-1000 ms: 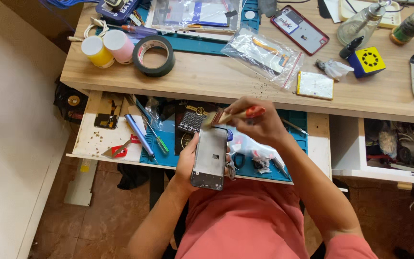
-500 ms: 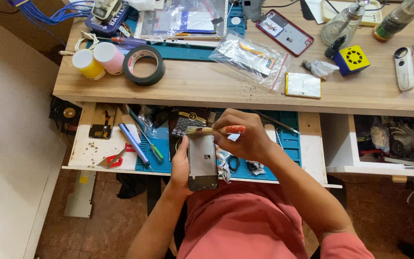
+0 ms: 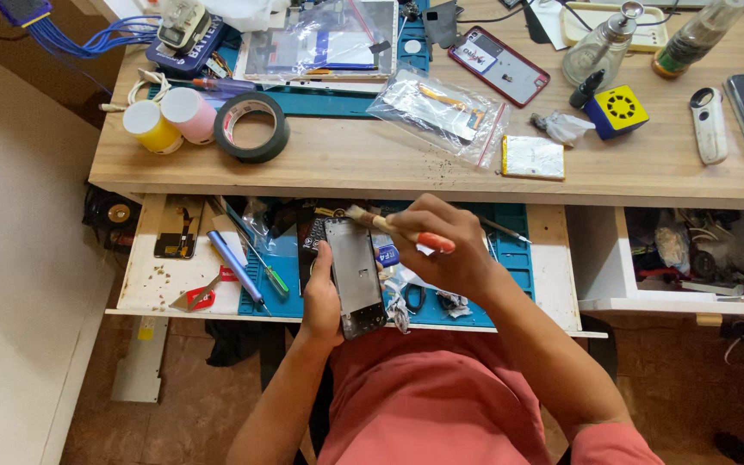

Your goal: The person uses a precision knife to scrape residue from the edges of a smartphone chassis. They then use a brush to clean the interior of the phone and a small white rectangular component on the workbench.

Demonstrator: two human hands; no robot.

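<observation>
Over the open drawer (image 3: 553,258) below the counter (image 3: 406,168), the left hand (image 3: 320,297) is wrapped around an opened phone (image 3: 355,275), gripping its edge. Just above it, the right hand (image 3: 441,245) pinches a small brush (image 3: 398,228), its bristles touching the phone's top end.

left hand (image 3: 322,297) grips phone frame (image 3: 355,275) | right hand (image 3: 441,250) holds brush (image 3: 393,227) on it
</observation>
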